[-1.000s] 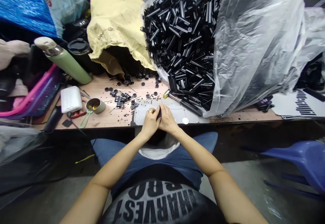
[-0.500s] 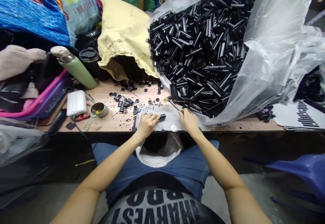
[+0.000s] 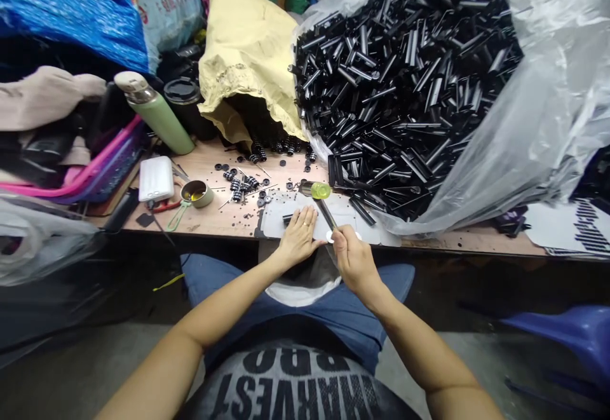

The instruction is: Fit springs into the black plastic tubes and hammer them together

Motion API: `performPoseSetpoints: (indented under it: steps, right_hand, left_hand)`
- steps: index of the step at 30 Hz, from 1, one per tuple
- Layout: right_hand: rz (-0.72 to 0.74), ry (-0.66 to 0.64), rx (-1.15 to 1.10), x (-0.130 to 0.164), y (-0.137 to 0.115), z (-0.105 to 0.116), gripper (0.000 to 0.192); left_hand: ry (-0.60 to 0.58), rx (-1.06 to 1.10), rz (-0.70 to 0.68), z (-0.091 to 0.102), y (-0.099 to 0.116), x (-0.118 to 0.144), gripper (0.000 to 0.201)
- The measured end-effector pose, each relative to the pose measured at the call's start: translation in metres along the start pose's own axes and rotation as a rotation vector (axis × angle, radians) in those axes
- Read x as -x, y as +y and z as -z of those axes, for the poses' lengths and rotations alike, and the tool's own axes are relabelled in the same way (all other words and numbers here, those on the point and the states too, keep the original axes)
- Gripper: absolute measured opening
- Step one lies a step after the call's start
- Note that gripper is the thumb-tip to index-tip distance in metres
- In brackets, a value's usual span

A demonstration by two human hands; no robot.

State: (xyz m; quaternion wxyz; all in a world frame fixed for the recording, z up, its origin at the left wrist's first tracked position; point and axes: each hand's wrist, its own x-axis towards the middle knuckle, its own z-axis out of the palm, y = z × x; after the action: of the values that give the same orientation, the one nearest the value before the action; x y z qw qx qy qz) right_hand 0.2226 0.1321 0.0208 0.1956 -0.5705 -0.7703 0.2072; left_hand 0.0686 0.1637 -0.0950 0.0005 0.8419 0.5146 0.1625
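Low in the middle of the frame the right hand [image 3: 352, 256] now grips the dark shaft of a screwdriver [image 3: 325, 206], fingers closed round it, its yellow-green handle end pointing up the frame toward the heap of black tubes [image 3: 405, 83]; half a second ago that hand lay flat against the foot of the heap with the tool resting on the table [image 3: 214, 220]. The left hand [image 3: 299, 236] has shifted slightly right and lies palm down, fingers spread loosely, on the white sheet [image 3: 271, 220] at the table's near edge, holding down a short black tube [image 3: 287, 218] whose end shows just left of the fingers; before, that piece stuck out to the right of the hand. The two hands sit closer together than in the earlier frame. Small black washers [image 3: 238, 185] lie scattered above the sheet, and the clear plastic bag [image 3: 534, 134] spills the tubes at the upper right.
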Motion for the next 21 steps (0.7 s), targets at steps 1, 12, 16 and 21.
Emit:
performPoseSetpoints:
  steps: [1, 12, 16, 21]
  right_hand:
    - [0.016, -0.020, 0.023, -0.001, -0.006, -0.004, 0.043]
    - [-0.148, -0.189, 0.351, -0.023, 0.026, -0.016, 0.037]
    - [-0.191, -0.096, 0.494, -0.043, 0.062, -0.014, 0.035]
    - [-0.058, 0.044, 0.638, -0.061, 0.086, -0.038, 0.031]
  left_hand:
    - [-0.013, -0.008, 0.001, -0.001, 0.002, 0.001, 0.068]
    - [-0.080, 0.085, 0.140, 0.019, 0.002, -0.015, 0.041]
    - [-0.087, 0.226, 0.074, 0.040, 0.000, -0.016, 0.032]
    - [0.066, 0.117, 0.585, 0.062, -0.095, -0.066, 0.039]
